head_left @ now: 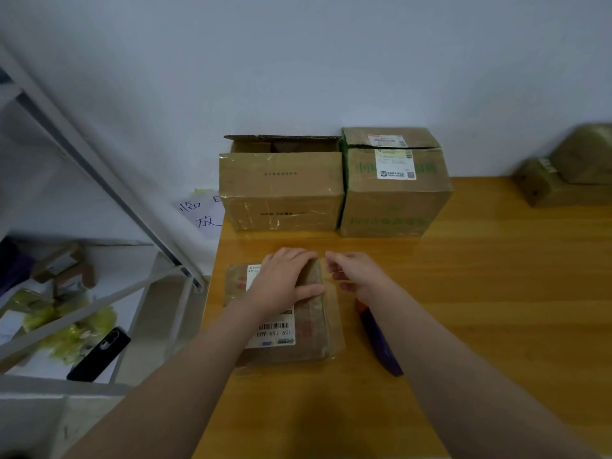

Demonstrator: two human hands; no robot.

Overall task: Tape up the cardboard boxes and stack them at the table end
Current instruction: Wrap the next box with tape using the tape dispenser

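Left hand [284,280] presses small box [309,339], right hand [359,276] beside.

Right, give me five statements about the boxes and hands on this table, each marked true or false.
1. The left hand rests on the small flat box. True.
2. The plain large box by the wall is closed on top. False: its rear flap stands up and the inside shows.
3. The two large boxes are stacked one on the other. False: the green-printed box stands beside the plain one, and both are on the table.
4. The green-printed box bears a white label. True.
5. A purple tool lies on the table, right of the small flat box. True.
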